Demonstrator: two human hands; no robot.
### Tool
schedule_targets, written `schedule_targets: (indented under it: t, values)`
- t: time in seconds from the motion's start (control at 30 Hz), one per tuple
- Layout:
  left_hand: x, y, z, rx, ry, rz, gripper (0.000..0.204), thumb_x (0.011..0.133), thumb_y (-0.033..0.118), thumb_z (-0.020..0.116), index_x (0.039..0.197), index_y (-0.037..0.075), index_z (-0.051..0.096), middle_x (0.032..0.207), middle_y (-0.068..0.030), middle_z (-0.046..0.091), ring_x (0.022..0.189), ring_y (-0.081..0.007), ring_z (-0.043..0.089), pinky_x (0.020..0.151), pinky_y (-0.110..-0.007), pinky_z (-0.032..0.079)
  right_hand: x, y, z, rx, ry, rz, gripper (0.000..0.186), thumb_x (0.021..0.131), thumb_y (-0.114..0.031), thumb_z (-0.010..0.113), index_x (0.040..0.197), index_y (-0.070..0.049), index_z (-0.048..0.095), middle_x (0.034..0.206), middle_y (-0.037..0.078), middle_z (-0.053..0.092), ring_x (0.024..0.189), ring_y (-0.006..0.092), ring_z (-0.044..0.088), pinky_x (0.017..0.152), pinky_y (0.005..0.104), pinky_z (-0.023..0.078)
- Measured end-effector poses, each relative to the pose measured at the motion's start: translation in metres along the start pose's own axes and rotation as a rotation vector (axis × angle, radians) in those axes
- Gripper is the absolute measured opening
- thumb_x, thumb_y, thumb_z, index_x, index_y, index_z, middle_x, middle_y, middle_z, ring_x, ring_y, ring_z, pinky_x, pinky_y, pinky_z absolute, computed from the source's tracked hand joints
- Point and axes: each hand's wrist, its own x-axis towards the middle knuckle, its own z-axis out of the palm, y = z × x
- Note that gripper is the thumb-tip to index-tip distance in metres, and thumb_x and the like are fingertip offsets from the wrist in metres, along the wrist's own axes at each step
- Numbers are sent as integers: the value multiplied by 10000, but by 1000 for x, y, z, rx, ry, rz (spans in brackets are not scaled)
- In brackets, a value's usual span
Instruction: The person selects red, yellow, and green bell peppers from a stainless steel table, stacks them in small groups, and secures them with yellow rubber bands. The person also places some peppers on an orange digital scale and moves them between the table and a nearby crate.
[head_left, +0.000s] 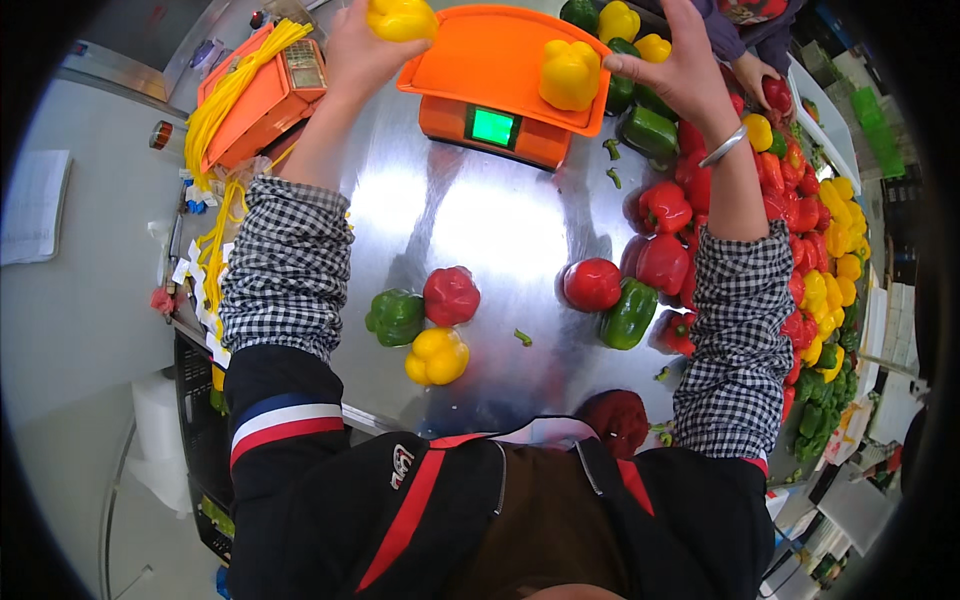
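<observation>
My left hand (362,55) is closed around a yellow bell pepper (402,18), at the left end of an orange weighing scale (545,145). On the scale's orange tray (475,55) sits another yellow bell pepper (570,76), toward the right end. Beside it is my right hand (690,80), open, thumb close to that pepper and fingers reaching up past the frame's top edge. The scale's display (491,126) glows green. Nearer me, a green pepper (395,318), a red pepper (451,296) and a yellow pepper (437,357) form a cluster.
Red (592,285) and green peppers (630,313) lie right of centre, beside a large pile of mixed peppers (800,210). At the far right another person's hand (755,75) touches a red pepper. Yellow ties (235,90) drape over an orange box (262,110) at left.
</observation>
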Motion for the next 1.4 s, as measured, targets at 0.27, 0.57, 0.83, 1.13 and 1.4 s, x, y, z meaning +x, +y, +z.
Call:
schedule_targets:
  t: [0.27,0.57,0.83,1.13,1.4]
  values:
    - [-6,41,-4,-52,-131,7,858,610,265,844,1346,94,436,1177,-170,545,1130,-355,537,968,-422,451,-11,-3,32,-37,-104,-21,1038,621,-358,876,1472,-132,326,1495,221,303,1388,405,289,1130,457,277]
    - [-25,66,11,-124,-61,267,755,641,218,854,1288,18,523,1209,-162,592,1129,-314,567,985,-395,447,-35,-12,64,-107,-58,-30,952,644,-457,832,1424,-115,407,1417,195,434,1358,381,339,1127,474,278]
    - [-18,108,39,-178,-193,216,811,647,168,853,1347,27,467,1246,-181,515,1157,-339,515,1007,-403,413,-111,-15,45,160,-1,126,829,673,-264,821,1388,-112,429,1392,207,405,1285,389,403,1039,447,379]
    - [-50,139,24,-302,-100,439,857,638,120,859,1374,18,431,1281,-158,492,1194,-315,495,1038,-408,394,-333,-14,-62,60,147,605,512,795,-216,730,1264,-87,566,1307,124,524,1198,325,504,1010,401,421]
    - [-154,231,96,-396,-683,235,904,583,206,890,1340,15,435,1234,-186,491,1141,-347,509,1002,-413,410,-459,-14,-123,-271,224,899,431,800,-176,704,1202,-60,598,1263,146,542,1171,333,516,994,411,431]
